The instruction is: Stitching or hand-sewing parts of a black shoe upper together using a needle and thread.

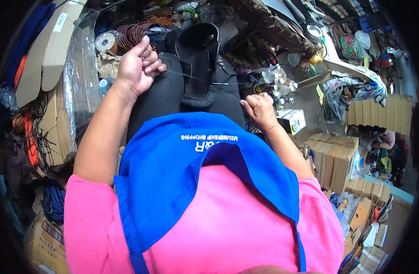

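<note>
Both hands are held well apart, one at each side of the lap. Left hand [142,66] is raised and curled, with a thin thread [180,74] gripped in the fingers and drawn taut toward the black shoe [199,68]. Right hand [260,110] is held lower, loosely curled; whether anything is gripped in it cannot be told. Shoe is set on the lap between the thighs, opening away from the body, rounded toe nearest the blue apron [164,160]. A slim, shiny rod [222,83] is seen at the shoe's right edge; kind can't be made out. Coiled brown cord [138,33] and a spool [106,42] are placed beyond the left hand; small bottles [282,82] are clustered near the right.
</note>
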`<action>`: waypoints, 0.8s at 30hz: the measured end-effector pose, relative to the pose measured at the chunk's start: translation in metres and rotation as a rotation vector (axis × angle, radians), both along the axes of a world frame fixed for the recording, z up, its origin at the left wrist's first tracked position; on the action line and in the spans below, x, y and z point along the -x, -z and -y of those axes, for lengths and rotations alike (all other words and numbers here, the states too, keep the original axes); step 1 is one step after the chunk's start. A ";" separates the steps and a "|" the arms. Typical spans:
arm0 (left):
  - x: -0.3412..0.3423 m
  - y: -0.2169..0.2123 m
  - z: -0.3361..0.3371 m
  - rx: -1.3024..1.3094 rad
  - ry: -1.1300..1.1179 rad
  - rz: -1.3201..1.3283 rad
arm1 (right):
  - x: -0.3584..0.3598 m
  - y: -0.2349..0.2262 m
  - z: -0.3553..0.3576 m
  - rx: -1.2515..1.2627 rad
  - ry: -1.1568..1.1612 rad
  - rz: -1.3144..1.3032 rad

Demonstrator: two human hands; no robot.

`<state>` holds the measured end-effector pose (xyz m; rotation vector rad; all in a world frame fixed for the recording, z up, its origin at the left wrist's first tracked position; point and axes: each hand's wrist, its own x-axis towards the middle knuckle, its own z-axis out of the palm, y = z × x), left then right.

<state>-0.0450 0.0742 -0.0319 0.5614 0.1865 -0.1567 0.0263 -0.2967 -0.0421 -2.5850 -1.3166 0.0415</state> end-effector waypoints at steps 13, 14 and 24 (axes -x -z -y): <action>-0.049 -0.075 0.067 -1.677 -0.057 0.120 | 0.020 0.023 0.005 -0.781 0.592 -1.404; -0.058 -0.079 0.084 -1.708 0.009 0.042 | 0.021 0.021 0.003 -0.765 0.582 -1.392; -0.073 -0.030 0.061 -0.949 0.390 0.325 | 0.015 -0.003 0.030 -1.049 0.756 -1.317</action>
